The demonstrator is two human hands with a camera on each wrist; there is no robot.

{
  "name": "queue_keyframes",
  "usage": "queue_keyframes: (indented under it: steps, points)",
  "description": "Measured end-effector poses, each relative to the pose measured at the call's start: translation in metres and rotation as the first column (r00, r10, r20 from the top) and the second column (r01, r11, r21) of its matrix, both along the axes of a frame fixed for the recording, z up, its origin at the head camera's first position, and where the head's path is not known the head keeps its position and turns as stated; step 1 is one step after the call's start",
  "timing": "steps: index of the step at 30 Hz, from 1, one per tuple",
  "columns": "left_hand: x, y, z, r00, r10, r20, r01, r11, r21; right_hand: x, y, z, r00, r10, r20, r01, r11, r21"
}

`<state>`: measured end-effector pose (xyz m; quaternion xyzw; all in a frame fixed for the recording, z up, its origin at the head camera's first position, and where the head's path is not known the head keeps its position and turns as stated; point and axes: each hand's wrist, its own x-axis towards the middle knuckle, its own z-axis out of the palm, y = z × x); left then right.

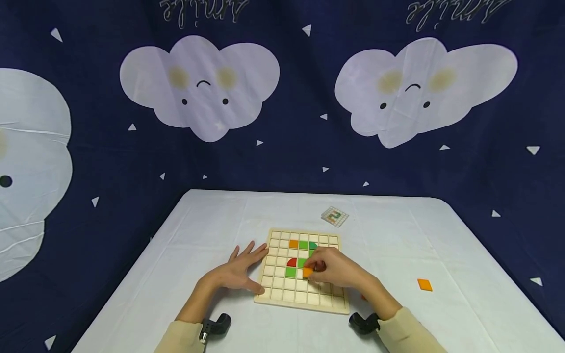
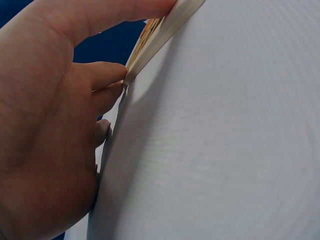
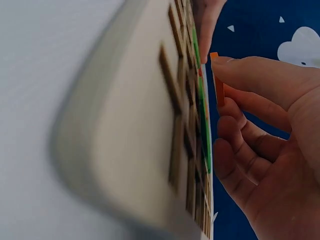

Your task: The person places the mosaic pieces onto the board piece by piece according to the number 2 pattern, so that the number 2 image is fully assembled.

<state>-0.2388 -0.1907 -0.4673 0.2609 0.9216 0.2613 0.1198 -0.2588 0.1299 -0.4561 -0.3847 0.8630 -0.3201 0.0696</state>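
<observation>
A pale wooden grid board (image 1: 300, 297) lies on the white table. My right hand (image 1: 337, 267) pinches an orange square tile (image 1: 307, 272) between thumb and finger over the board's middle; in the right wrist view that orange tile (image 3: 218, 82) is on edge, close above the grid. Along the board's left edge, my left hand (image 1: 236, 270) spreads its fingers, with thumb and fingertips touching the rim. Set in the grid are an orange square (image 1: 293, 244), several green squares (image 1: 291, 272), a teal rounded tile (image 1: 313, 245) and a red rounded tile (image 1: 292, 262). My right hand hides some cells.
Behind the board lies a small card (image 1: 335, 216) printed with a coloured grid pattern. Another orange tile (image 1: 424, 285) rests on the table to the right. One more orange piece (image 1: 364, 297) peeks out beside my right forearm. A navy cloud-print curtain (image 1: 304, 162) surrounds the table.
</observation>
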Motion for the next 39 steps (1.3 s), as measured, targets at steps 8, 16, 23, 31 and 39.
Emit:
queue_keyframes:
  steps: [8, 16, 23, 31, 39]
  points:
    - [-0.001, 0.0, -0.001, 1.0, 0.002, 0.003, -0.002, 1.0, -0.008, 0.0, -0.011, 0.003, 1.0, 0.025, 0.0, -0.025, 1.0, -0.012]
    - [-0.001, 0.0, -0.001, 1.0, 0.002, -0.001, -0.002, 1.0, -0.019, 0.003, -0.025, 0.002, 0.998, 0.056, 0.004, -0.056, 0.998, 0.03]
    - [-0.001, 0.001, 0.0, 1.0, 0.0, 0.0, 0.0, 1.0, -0.023, 0.004, -0.034, 0.0, 0.994, 0.092, -0.05, -0.09, 0.995, 0.038]
    - [0.0, 0.0, 0.001, 1.0, -0.002, -0.005, 0.002, 1.0, -0.016, 0.008, -0.046, 0.005, 0.99, 0.123, -0.075, -0.115, 0.989, 0.096]
    - [0.001, -0.001, 0.002, 1.0, -0.005, -0.004, 0.005, 1.0, -0.023, 0.011, -0.054, 0.004, 0.993, 0.095, -0.071, -0.086, 0.988, 0.129]
